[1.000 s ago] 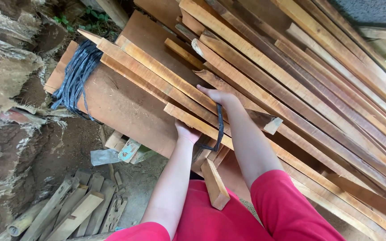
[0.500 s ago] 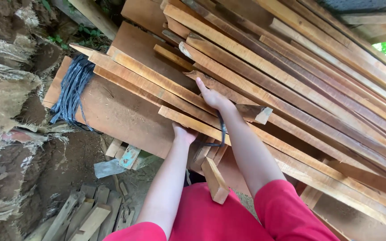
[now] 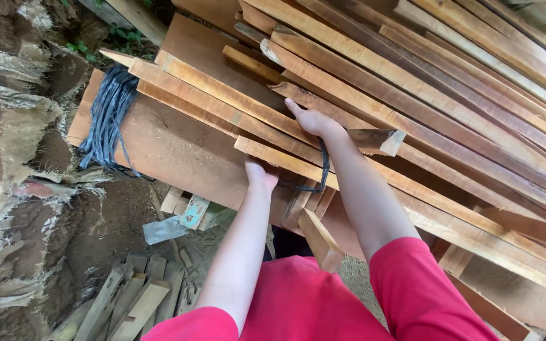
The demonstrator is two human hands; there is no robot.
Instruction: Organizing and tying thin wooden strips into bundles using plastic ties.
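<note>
Head view. Left hand (image 3: 261, 175) is tucked under the near end of a slat (image 3: 285, 161) just below frame centre; its fingers are hidden beneath the wood, so the grip cannot be told. Right hand (image 3: 311, 120) lies flat on top of the slats (image 3: 361, 101), fingers stretched toward 10 o'clock, closed on nothing visible. A dark strap (image 3: 321, 170) loops down from the right wrist toward the slat's underside.

The slats run in a stack from 10 o'clock to 4 o'clock, resting on a broad board (image 3: 178, 151). A bundle of blue-grey cord (image 3: 109, 120) drapes over the board's edge at 9 o'clock. A short offcut (image 3: 320, 240) hangs below the stack at 6 o'clock. Scrap pieces (image 3: 134, 297) lie on the ground at 7 o'clock.
</note>
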